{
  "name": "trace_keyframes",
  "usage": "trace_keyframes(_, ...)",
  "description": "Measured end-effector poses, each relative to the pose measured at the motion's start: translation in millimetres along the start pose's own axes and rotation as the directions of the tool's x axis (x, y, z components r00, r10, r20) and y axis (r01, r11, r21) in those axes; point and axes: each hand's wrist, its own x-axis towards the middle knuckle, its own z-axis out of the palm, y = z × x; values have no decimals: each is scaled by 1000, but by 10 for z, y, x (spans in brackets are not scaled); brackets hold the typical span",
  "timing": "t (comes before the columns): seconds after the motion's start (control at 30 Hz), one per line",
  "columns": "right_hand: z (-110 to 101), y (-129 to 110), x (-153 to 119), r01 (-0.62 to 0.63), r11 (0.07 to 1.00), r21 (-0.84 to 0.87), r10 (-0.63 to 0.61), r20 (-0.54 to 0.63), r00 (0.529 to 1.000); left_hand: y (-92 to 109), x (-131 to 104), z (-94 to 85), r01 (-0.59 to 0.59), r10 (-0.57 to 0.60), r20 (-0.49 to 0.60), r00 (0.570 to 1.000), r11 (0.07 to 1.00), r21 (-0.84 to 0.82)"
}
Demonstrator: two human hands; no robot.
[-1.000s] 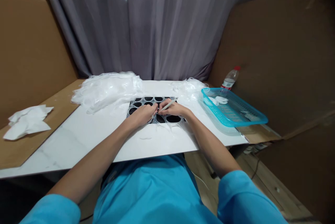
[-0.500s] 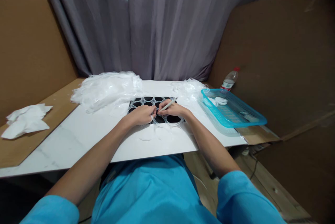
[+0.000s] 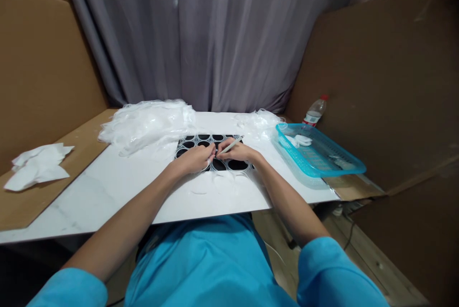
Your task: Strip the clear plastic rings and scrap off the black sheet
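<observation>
My right hand (image 3: 238, 150) is closed around a slim whitish pen-like tool (image 3: 231, 145), its upper end slanting up to the right. Close against it, my left hand (image 3: 199, 158) has its fingers pinched together; whatever lies between them is too small to make out. Both hands rest over a black sheet with pale-rimmed oval shapes (image 3: 237, 165), and their fingertips meet near its middle. Thin translucent white pieces (image 3: 229, 180) lie along the sheet's near edge.
A large heap of clear plastic film (image 3: 147, 123) lies back left, a smaller heap (image 3: 261, 123) back right. The blue basket (image 3: 315, 171) at right holds white items. Behind it stands a bottle (image 3: 314, 112). Crumpled tissue (image 3: 39, 166) lies far left. Cardboard walls (image 3: 376, 82) flank the table.
The view has shifted very slightly. My fingertips have moved a little over the sheet, while both hands keep nearly the same place and the tool stays in my right hand.
</observation>
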Motion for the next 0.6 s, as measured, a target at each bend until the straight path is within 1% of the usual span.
trace_keyframes(0.13,2,23,3,-18,999,32,17,9,1000,6,-2,-11,4,-4,9,1000,1000,1)
trace_keyframes(0.37,5,27,1,-27,999,40,26,5,1000,44,-36,-92,-21,22,43,999,1000,-23)
trace_keyframes(0.47,5,13,-5,-41,999,30,41,2,999,51,-37,-99,-22,23,50,998,999,-26)
trace_keyframes(0.6,4,-1,-11,-32,999,17,32,4,999,28,-19,-85,-10,11,53,999,1000,-14)
